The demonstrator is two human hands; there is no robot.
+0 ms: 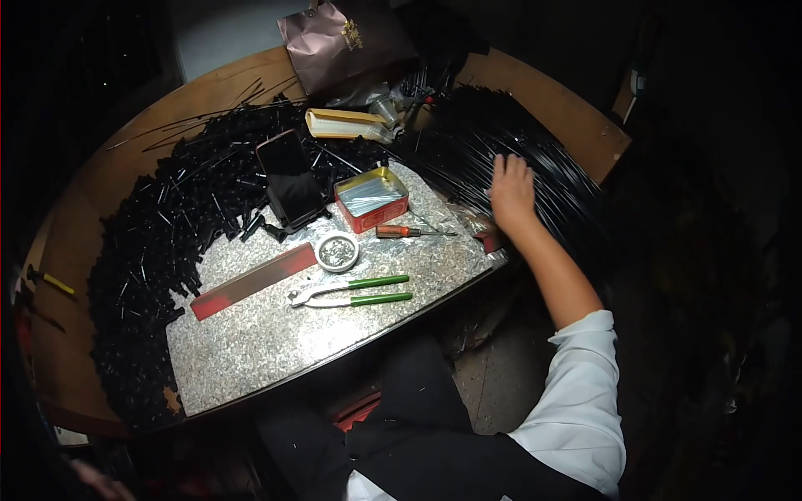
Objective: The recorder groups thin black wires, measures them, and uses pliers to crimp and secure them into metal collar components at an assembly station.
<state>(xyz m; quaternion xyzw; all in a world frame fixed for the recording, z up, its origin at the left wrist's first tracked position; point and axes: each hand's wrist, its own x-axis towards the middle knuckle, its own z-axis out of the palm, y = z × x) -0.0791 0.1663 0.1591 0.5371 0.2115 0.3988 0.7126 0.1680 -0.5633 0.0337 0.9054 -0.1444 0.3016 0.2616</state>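
Observation:
My right hand (pixel 512 194) reaches to the far right, palm down, its fingers stretched out over a thick heap of long thin black rods (pixel 551 171). It looks open, though its underside is hidden. Low at the left rim is a blurred patch of skin, apparently my left hand (pixel 98 479); its fingers are smeared. Green-handled pliers (pixel 355 292) lie on the speckled board (pixel 259 359). Behind them stand a white round dish (pixel 337 252) of small metal bits and a red tin (pixel 372 215) with thin silvery rods. An orange-handled screwdriver (pixel 399 231) lies beside the tin.
Short black pieces (pixel 159 242) are piled along the left. A phone (pixel 288 179) leans upright behind a long reddish bar (pixel 255 280). Farther back are a yellow-edged paper pad (pixel 344 124) and a brownish paper bag (pixel 334 50). A raised wooden rim (pixel 576 104) curves round the table.

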